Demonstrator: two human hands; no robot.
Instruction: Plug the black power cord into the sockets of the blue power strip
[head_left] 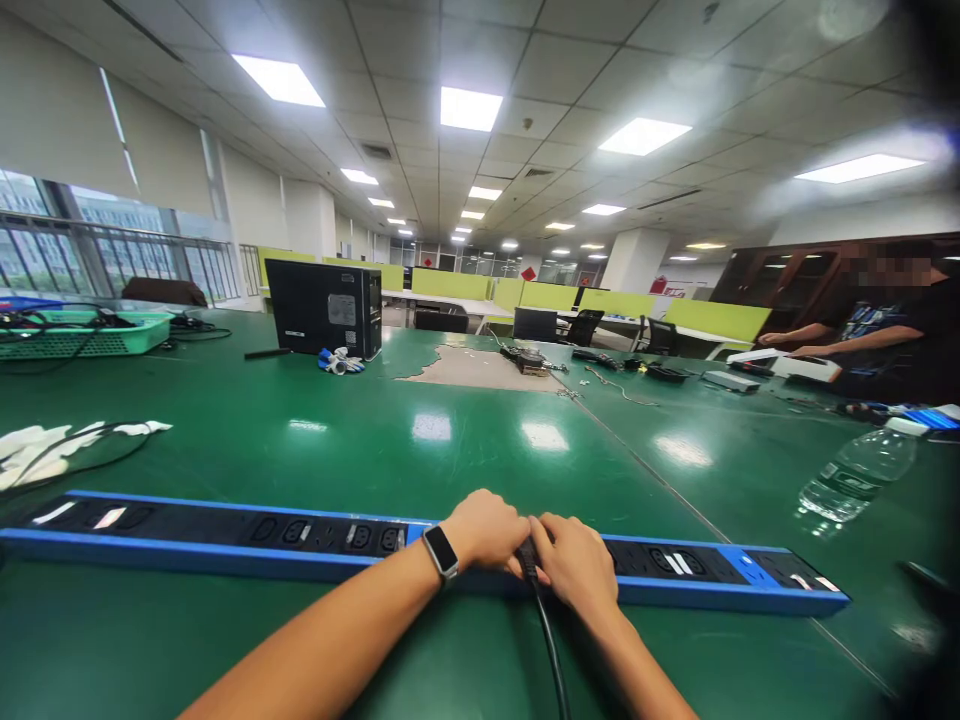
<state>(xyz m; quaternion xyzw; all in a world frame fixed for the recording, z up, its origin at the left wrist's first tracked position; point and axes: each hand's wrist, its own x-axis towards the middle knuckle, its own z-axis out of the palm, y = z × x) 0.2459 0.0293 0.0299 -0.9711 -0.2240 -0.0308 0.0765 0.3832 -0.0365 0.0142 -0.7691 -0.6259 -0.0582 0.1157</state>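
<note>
A long blue and black power strip [330, 540] lies across the green table in front of me, with rows of sockets along its top. Over its middle, my left hand [486, 532] and my right hand [577, 562] meet, fingers closed around the plug end of a black power cord [546, 625]. The cord runs down from between my hands toward the near edge of the view. A watch sits on my left wrist. My fingers cover the plug's tip and the sockets beneath, so I cannot tell whether it is seated.
A clear water bottle [862, 472] lies at right. White cloth [45, 450] and a cable are at left. Farther back stand a green basket [112, 338], a black computer case [322, 305], gloves [341, 361] and loose parts [529, 358]. Another person [885, 320] handles a white device at far right.
</note>
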